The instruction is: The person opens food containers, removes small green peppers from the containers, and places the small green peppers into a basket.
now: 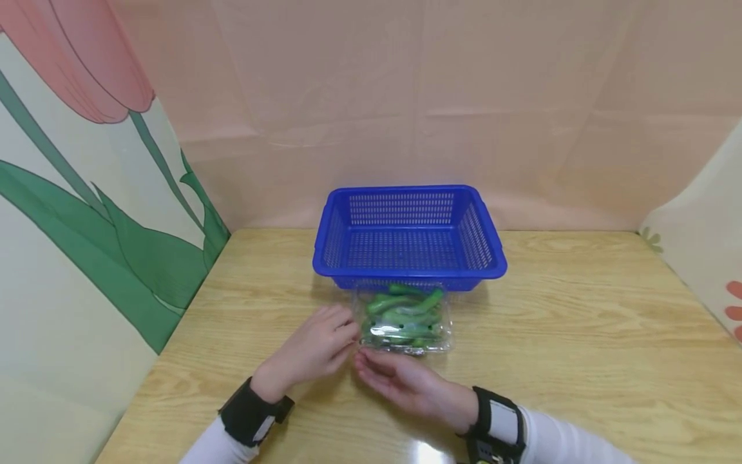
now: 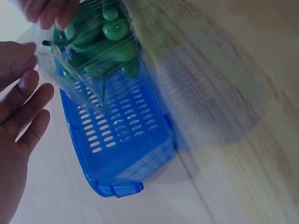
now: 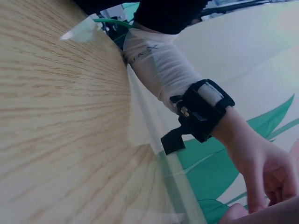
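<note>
A clear wrapped package of green peppers (image 1: 406,319) (image 2: 98,42) lies on the wooden table (image 1: 580,322), just in front of an empty blue slotted basket (image 1: 406,192) (image 2: 121,140). My left hand (image 1: 350,332) (image 2: 46,11) is at the package's near left corner, its fingertips curled onto the plastic wrap. My right hand (image 1: 371,368) (image 2: 23,93) lies palm up beside that corner, fingers straight and holding nothing. In the right wrist view my left hand (image 3: 271,177) hangs with its fingers curled downward. Both wrists wear black bands.
A panel painted with a tulip (image 1: 87,193) closes the left side. A pink backdrop (image 1: 464,96) stands behind the basket, and another panel (image 1: 707,212) is at the right. Bare tabletop extends on both sides of the basket.
</note>
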`<state>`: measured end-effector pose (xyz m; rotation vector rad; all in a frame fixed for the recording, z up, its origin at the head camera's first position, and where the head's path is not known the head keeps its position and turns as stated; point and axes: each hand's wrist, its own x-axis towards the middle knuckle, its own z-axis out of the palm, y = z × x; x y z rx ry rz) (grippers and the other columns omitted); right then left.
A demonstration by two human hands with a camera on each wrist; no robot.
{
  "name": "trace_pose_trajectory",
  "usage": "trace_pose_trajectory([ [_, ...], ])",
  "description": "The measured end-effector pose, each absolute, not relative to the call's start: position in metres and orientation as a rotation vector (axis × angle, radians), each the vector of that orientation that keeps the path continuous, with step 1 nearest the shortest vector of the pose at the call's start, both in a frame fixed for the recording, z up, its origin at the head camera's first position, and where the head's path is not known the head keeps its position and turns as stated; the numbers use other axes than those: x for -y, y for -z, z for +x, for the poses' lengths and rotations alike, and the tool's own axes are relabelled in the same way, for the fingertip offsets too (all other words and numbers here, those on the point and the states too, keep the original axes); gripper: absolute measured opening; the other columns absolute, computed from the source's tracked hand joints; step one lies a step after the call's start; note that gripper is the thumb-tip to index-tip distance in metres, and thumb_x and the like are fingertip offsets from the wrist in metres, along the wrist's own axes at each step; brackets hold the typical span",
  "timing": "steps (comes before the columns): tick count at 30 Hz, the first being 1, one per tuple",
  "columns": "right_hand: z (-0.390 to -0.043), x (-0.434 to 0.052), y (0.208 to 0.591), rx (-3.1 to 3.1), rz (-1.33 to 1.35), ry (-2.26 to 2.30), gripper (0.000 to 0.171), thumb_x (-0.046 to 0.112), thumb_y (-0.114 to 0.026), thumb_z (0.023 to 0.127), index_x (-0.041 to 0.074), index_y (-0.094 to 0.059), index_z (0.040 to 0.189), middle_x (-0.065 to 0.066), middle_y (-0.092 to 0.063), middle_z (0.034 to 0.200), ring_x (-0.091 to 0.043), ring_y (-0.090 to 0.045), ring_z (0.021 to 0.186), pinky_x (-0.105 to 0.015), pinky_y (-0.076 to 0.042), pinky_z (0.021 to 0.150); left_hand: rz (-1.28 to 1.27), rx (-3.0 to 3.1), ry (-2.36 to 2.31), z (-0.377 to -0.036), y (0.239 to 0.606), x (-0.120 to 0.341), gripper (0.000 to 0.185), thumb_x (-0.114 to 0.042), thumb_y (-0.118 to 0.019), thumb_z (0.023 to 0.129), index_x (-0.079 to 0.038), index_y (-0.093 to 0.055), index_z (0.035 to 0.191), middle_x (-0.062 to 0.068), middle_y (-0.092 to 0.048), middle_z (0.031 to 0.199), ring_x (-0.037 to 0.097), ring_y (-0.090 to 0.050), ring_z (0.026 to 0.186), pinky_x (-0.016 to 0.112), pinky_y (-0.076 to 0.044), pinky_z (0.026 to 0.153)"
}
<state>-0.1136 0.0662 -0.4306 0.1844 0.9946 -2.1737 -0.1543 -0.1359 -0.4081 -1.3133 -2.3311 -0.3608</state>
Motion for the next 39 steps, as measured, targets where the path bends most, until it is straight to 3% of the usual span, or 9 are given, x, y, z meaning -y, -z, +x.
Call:
trace_pose_trajectory([
  [6,-0.113,-0.088,0.432,-0.925,0.159,2.134,0.024,0.005,-0.046,0.097,-0.002,-0.055,0.118,-0.011,-0.065,0.112,-0.019,-0.061,0.108,-0.033,-0.04,0.111,-1.309,2.305,0.327,-0.152,0.404,0.126,0.015,-0.022,-0.071,0.079,-0.015,-0.061,0.088,-0.005,-0.057,0.092,0.011,-0.053,0.09,0.025,-0.049,0.082],
  [14,-0.115,-0.119,0.435,-0.912,0.073,2.063,0.023,0.01,-0.045,0.099,0.005,-0.061,0.114,-0.012,-0.061,0.119,-0.021,-0.059,0.114,-0.035,-0.039,0.112,-1.332,2.151,0.222,-0.154,0.394,0.089,0.015,-0.026,-0.068,0.083,-0.016,-0.062,0.091,-0.004,-0.057,0.092,0.011,-0.052,0.086,0.02,-0.045,0.074],
  [27,-0.122,-0.172,0.439,-0.977,-0.162,1.945,0.037,0.019,-0.035,0.103,0.003,-0.044,0.134,-0.017,-0.047,0.141,-0.024,-0.05,0.127,-0.038,-0.035,0.114,-1.355,2.177,0.203,-0.149,0.391,0.04,0.014,-0.027,-0.066,0.085,-0.018,-0.067,0.096,-0.006,-0.058,0.098,0.01,-0.053,0.095,0.021,-0.045,0.084],
  [31,-0.124,-0.189,0.438,-1.027,-0.195,1.926,0.037,0.019,-0.031,0.104,0.003,-0.045,0.134,-0.016,-0.051,0.137,-0.023,-0.051,0.126,-0.038,-0.036,0.113,-1.37,2.229,0.203,-0.148,0.391,0.031,0.016,-0.027,-0.064,0.087,-0.018,-0.068,0.1,-0.005,-0.059,0.102,0.01,-0.053,0.099,0.022,-0.045,0.089],
  [39,-0.127,-0.209,0.436,-1.156,-0.189,1.988,0.024,0.009,-0.036,0.101,0.01,-0.057,0.114,-0.002,-0.063,0.116,-0.014,-0.059,0.112,-0.031,-0.047,0.104,-1.388,2.236,0.05,-0.147,0.396,0.013,0.019,-0.028,-0.059,0.089,-0.021,-0.07,0.104,-0.005,-0.061,0.108,0.01,-0.054,0.106,0.023,-0.044,0.096],
])
